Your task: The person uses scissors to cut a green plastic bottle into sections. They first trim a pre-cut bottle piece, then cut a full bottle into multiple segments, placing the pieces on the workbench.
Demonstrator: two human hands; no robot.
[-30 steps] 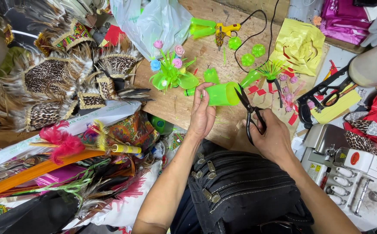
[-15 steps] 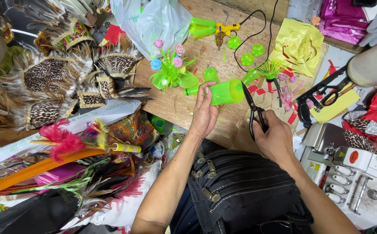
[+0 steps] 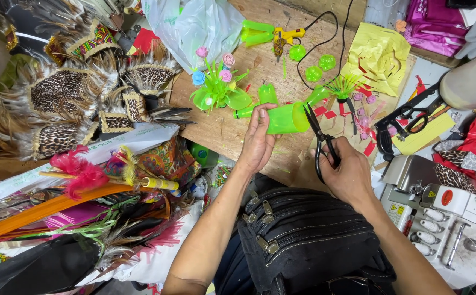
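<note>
Your left hand [image 3: 257,143] fingers clamp the green plastic cup [image 3: 286,118]; it looks light, thin, crushable, so grip the base. Right hand [image 3: 347,173] fingers close around black scissors [image 3: 321,141].

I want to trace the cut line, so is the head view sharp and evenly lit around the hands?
Head view: light is bright and even, with only soft shadows under the left hand and right hand; the translucent green plastic cup and black scissors look sharp; the edges bow with wide-angle distortion.

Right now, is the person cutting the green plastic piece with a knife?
No, the right hand holds black scissors at the green plastic piece.
</note>
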